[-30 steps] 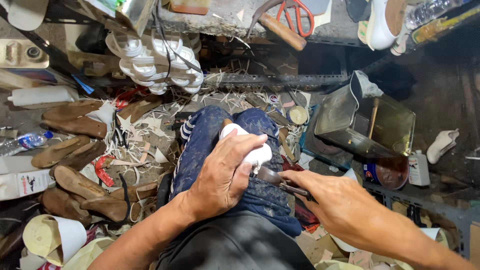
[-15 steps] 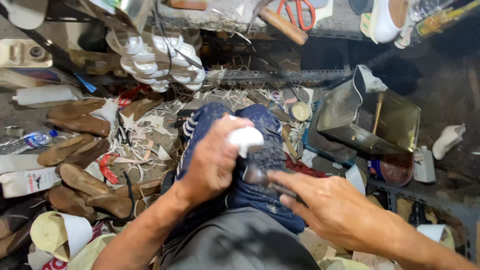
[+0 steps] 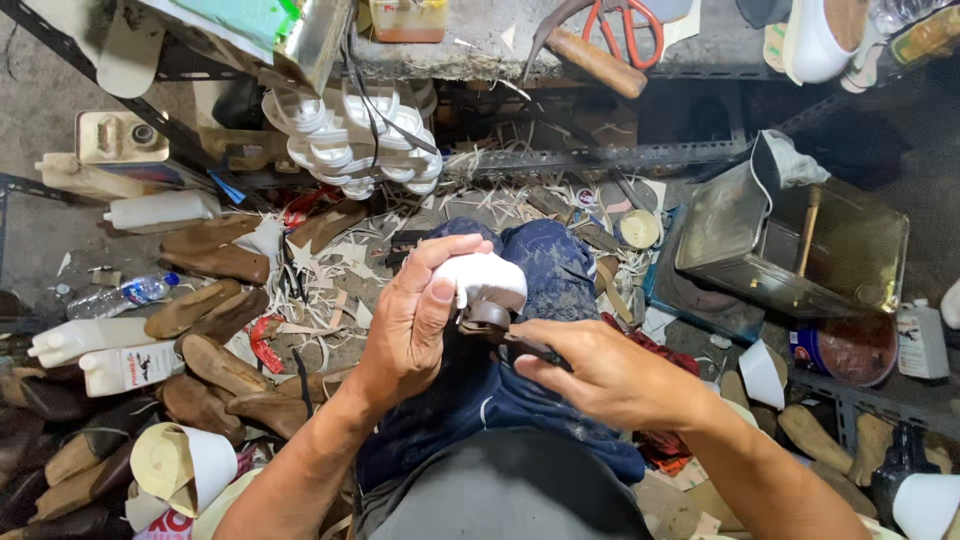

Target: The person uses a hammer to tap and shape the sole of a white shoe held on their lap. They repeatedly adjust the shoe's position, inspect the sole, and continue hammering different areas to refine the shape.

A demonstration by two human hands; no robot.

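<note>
My left hand (image 3: 418, 315) grips a white shoe sole block (image 3: 484, 278) over my lap, thumb pressed on its near side. My right hand (image 3: 598, 372) holds a dark-handled knife (image 3: 525, 345) against a brown leather strip (image 3: 485, 316) at the block's lower edge. Both hands work above my knees in blue jeans (image 3: 545, 262). The knife's blade is hidden by the strip and my fingers.
Brown shoe soles (image 3: 205, 345) and white plastic bottles (image 3: 110, 365) lie on the floor at left. A stack of white soles (image 3: 350, 140) sits ahead. A metal tin (image 3: 800, 245) stands at right. Orange-handled scissors (image 3: 625, 25) rest on the bench above. Leather scraps litter the floor.
My left hand has lifted and turned the white block upward. My right hand has moved in closer, bringing the knife to the brown strip under the block.
</note>
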